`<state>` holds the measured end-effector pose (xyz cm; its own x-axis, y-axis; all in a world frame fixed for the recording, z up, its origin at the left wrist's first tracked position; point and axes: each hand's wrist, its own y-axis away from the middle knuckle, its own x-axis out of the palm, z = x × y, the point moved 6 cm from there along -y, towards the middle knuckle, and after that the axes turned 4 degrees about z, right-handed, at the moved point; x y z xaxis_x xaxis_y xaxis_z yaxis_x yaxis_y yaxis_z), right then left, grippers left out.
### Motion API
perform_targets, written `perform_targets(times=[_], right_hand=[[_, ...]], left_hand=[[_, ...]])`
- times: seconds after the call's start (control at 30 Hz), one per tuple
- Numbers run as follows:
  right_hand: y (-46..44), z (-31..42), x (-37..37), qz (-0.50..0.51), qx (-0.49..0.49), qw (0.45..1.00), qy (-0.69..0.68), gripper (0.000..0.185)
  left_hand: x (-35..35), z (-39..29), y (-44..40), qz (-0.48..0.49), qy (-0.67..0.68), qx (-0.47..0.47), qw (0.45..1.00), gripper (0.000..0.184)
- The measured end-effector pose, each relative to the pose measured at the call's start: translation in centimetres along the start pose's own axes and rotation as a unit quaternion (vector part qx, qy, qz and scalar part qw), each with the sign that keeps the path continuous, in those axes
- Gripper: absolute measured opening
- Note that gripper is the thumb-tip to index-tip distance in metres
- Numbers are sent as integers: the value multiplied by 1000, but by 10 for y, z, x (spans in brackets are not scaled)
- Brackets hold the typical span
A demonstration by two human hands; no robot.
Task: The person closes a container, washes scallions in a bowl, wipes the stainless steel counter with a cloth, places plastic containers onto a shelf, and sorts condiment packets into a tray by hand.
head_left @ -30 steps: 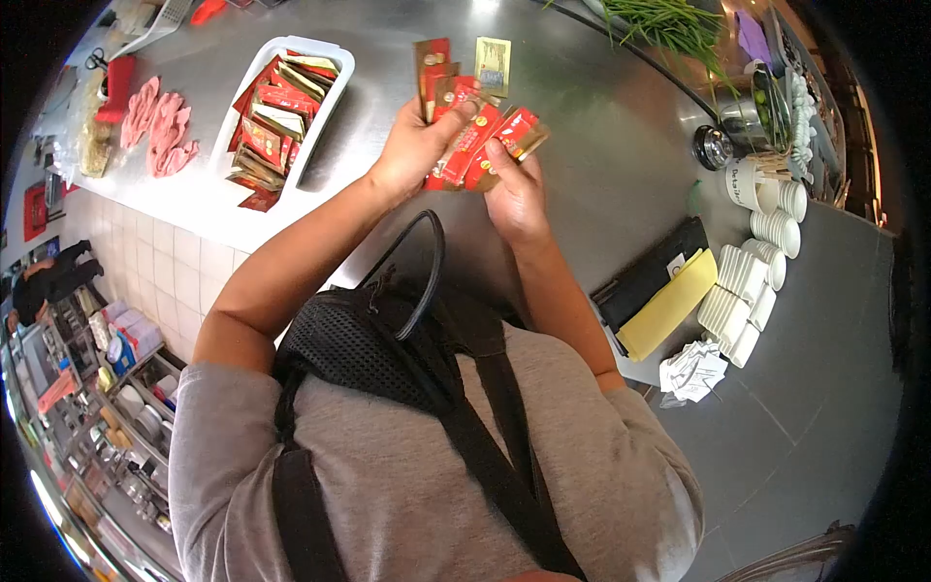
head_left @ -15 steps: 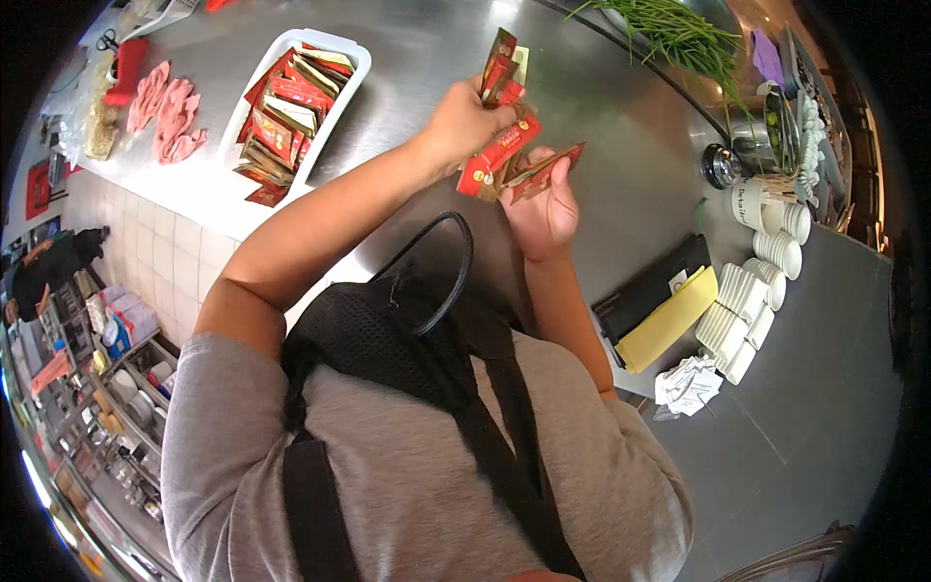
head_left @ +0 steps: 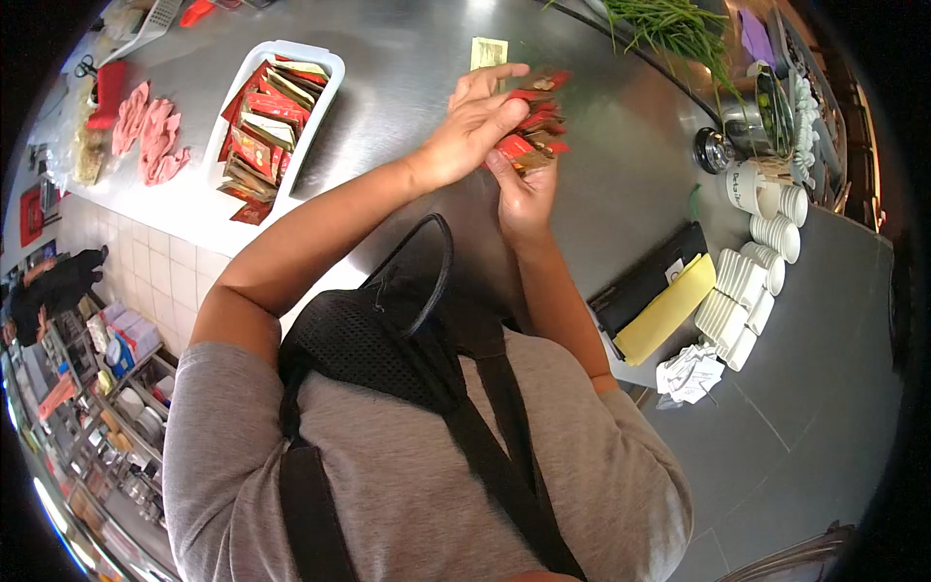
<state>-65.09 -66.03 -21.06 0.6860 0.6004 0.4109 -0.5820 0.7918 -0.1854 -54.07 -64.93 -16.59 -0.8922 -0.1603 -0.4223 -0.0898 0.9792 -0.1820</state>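
My right hand (head_left: pixel 527 202) is closed around a bunch of red sachets (head_left: pixel 533 121) with brown parts showing, held above the steel counter. The bunch is smeared by motion, so single sachets are hard to tell apart. Against its left side is my left hand (head_left: pixel 473 126), fingers stretched out and thumb touching the sachets. A pale yellow printed slip (head_left: pixel 488 51) lies on the counter just beyond my left fingers. Left of my forearm stands a white tub (head_left: pixel 335 87), packed with more red, gold and pale sachets (head_left: pixel 260 131).
Pink gloves or cloths (head_left: pixel 160 136) lie at the left. On the right are green stalks (head_left: pixel 669 34), a call bell (head_left: pixel 713 150), stacked white cups (head_left: pixel 776 238), a black folder (head_left: pixel 650 276) and yellow paper (head_left: pixel 664 310). A person in dark clothes (head_left: pixel 63 286) is far left.
The sachets spread between both hands are now gathered into one bunch in my right hand. My left fingers have straightened and loosened from their grip. The view has shifted slightly.
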Motion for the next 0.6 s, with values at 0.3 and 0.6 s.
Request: perform_targets(times=[0.3, 0.6], right_hand=[[5, -6, -29, -60, -52, 989, 122, 61], [-3, -13, -40, -91, -40, 975, 201, 58]], left_hand=[[7, -8, 16, 53, 336, -101, 935, 55], [12, 4, 1, 73, 81, 40, 993, 49]])
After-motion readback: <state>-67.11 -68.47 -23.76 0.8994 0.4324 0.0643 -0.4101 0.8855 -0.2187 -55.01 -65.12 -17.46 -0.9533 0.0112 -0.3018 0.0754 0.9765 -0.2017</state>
